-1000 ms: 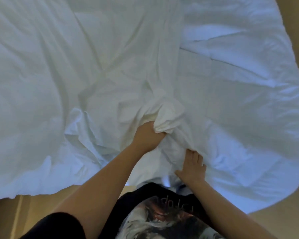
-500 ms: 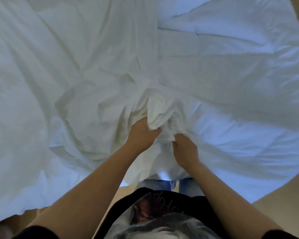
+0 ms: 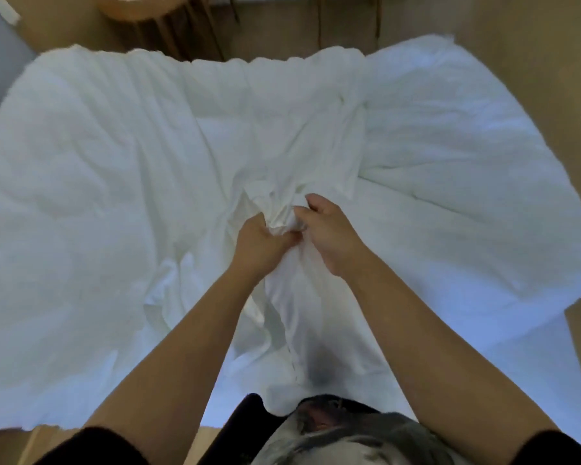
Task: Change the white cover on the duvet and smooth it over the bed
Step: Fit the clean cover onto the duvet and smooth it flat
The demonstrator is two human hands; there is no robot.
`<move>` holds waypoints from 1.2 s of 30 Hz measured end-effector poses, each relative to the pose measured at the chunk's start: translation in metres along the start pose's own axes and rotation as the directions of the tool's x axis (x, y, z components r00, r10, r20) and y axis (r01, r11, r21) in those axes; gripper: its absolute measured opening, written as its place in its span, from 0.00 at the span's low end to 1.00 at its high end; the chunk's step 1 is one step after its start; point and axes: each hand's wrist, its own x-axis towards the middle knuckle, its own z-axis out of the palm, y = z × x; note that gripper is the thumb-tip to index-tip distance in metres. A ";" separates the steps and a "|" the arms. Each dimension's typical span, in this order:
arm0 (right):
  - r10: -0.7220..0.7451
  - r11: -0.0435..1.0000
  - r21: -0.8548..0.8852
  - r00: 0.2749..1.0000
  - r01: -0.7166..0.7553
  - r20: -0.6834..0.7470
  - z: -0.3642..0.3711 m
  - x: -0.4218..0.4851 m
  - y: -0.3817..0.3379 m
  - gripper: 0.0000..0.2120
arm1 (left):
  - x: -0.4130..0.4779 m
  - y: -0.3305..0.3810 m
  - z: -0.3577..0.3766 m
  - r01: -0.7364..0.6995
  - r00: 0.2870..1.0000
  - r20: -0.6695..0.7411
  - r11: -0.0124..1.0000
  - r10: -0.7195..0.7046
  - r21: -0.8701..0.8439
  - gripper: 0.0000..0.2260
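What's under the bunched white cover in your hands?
The puffy duvet spreads out beneath the white cover, showing plainly on the right. The left hand and right hand grip the bunch; whatever lies directly under it is hidden.

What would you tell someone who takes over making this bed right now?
Left hand: grips a bunched-up wad of the white cover.
Right hand: fingers curled round the same wad from the other side.
Duvet: spread wide, puffy and seemingly bare on both sides; the cover lies crumpled over its middle.
Done: duvet and cover are laid out together.
Left: get the duvet inside the cover, then smooth it flat over the bed.
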 end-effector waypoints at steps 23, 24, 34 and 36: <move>-0.029 0.983 -0.184 0.974 -0.013 -0.226 0.036 0.069 -0.070 0.12 | 0.030 0.001 -0.025 0.053 0.989 0.142 0.995 -0.040 -0.090 0.32; 0.024 0.990 -0.133 0.976 -0.054 -0.216 0.039 0.068 -0.069 0.12 | 0.031 -0.002 -0.027 0.029 0.994 0.103 0.997 -0.022 -0.071 0.25; -0.191 0.084 -0.907 0.900 0.414 0.393 0.007 0.003 0.029 0.55 | 0.038 0.017 -0.037 0.298 0.919 -0.037 0.754 -0.392 -0.585 0.04; -0.102 -0.006 -0.918 0.913 0.396 0.395 0.002 0.001 0.040 0.59 | 0.040 0.024 -0.037 0.326 0.918 0.005 0.748 -0.396 -0.578 0.06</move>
